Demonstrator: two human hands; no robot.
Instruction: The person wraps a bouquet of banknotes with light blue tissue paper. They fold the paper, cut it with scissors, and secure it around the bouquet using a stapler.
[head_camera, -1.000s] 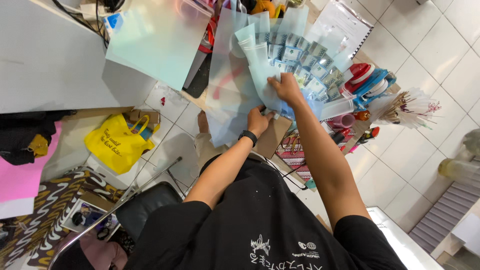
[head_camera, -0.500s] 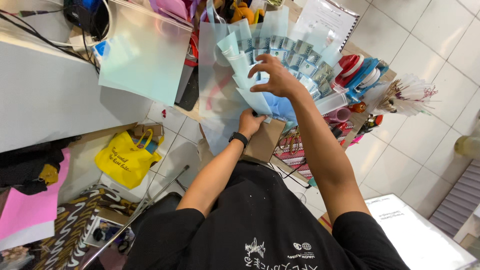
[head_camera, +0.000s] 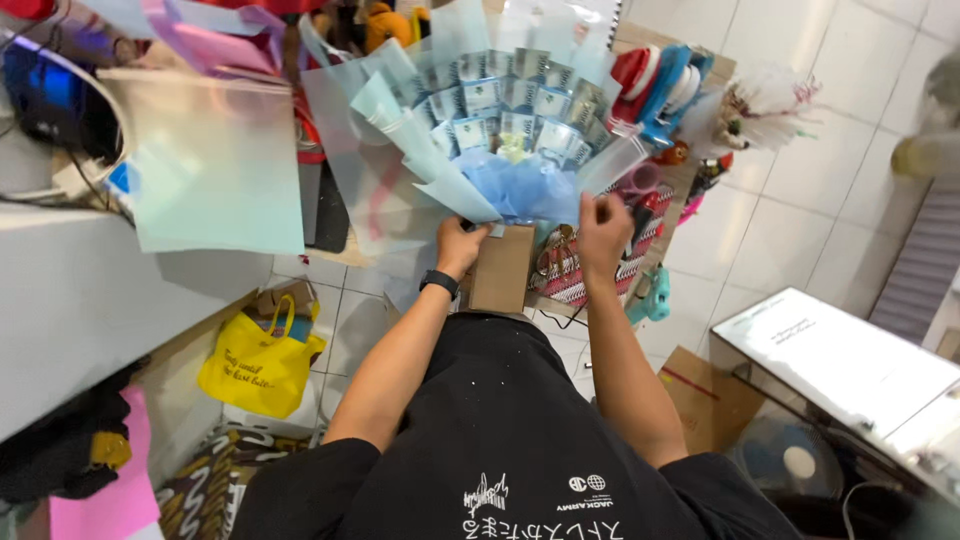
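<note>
Figure: view from my head down onto a cluttered worktable. My left hand (head_camera: 460, 243), a black band at its wrist, is closed around the base of a bouquet of folded banknotes (head_camera: 510, 120) wrapped in pale blue paper, which stands fanned out above a brown cardboard box (head_camera: 502, 268). My right hand (head_camera: 602, 222) is curled shut at the wrap's lower right edge; whether it pinches the paper I cannot tell. A yellow bag (head_camera: 258, 362) lies on the tiled floor at left.
</note>
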